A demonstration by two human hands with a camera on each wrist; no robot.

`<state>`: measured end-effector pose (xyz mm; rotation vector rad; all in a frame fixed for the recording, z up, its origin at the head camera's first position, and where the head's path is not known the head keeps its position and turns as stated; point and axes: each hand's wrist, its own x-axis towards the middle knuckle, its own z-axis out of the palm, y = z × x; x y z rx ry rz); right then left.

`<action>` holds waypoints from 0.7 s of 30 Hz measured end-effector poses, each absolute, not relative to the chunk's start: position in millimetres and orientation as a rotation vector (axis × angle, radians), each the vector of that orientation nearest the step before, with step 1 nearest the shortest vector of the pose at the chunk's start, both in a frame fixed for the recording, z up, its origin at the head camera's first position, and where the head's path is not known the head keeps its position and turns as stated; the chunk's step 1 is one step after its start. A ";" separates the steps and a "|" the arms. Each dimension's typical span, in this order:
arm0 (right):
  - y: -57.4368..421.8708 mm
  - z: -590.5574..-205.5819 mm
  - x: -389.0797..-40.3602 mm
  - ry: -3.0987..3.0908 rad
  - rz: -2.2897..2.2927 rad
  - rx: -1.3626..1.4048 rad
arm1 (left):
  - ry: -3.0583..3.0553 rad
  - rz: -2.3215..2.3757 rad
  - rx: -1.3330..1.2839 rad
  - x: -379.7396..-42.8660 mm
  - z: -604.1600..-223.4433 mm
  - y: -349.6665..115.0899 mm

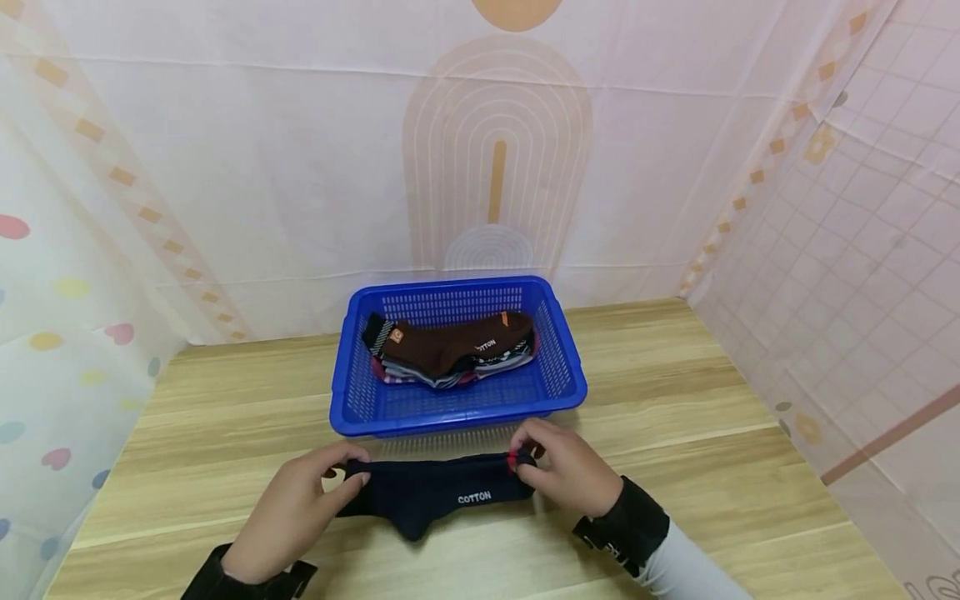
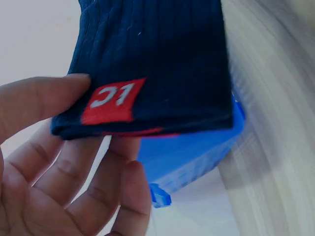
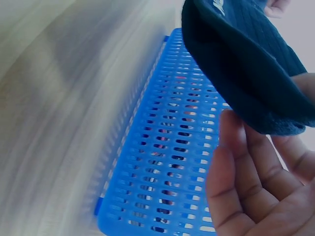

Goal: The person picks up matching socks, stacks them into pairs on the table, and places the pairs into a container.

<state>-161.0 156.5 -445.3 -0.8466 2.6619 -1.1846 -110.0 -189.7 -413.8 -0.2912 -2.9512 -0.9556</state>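
Note:
A dark navy sock [image 1: 427,492] with white "COTTON" lettering is stretched sideways between both hands, in front of the basket. My left hand [image 1: 300,504] pinches its cuff end between thumb and fingers. In the left wrist view a red label [image 2: 114,102] with white characters shows on the ribbed cuff, next to the left thumb. My right hand [image 1: 566,467] pinches the toe end, where a bit of red shows by the fingers. From the right wrist, the sock [image 3: 241,64] hangs over the curled fingers, its dark underside facing the camera.
A blue plastic basket [image 1: 457,419] with slotted walls stands just behind the sock. Inside lies a stack of folded socks, a brown sock [image 1: 442,344] on top. The wood-grain table [image 1: 660,400] runs back to a patterned cloth backdrop [image 1: 315,183].

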 end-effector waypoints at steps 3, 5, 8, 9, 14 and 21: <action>157.0 -442.7 -161.2 2.673 -1.239 -0.846 | -2.889 -0.977 -0.310 -108.4 -411.1 -189.2; 157.3 -440.3 -161.6 2.670 -1.291 -0.849 | -2.857 -0.983 -0.319 -108.1 -409.4 -188.6; 157.1 -434.1 -162.5 2.659 -1.388 -0.863 | -2.813 -1.011 -0.330 -109.3 -404.2 -187.7; 156.8 -431.6 -163.1 2.659 -1.419 -0.866 | -2.804 -1.022 -0.331 -110.3 -401.6 -187.4; 155.2 -417.3 -171.1 2.670 -1.547 -0.876 | -2.775 -1.063 -0.318 -118.9 -383.1 -184.6; 151.6 -391.0 -199.6 2.720 -1.572 -0.868 | -2.647 -1.012 -0.377 -147.3 -360.4 -179.7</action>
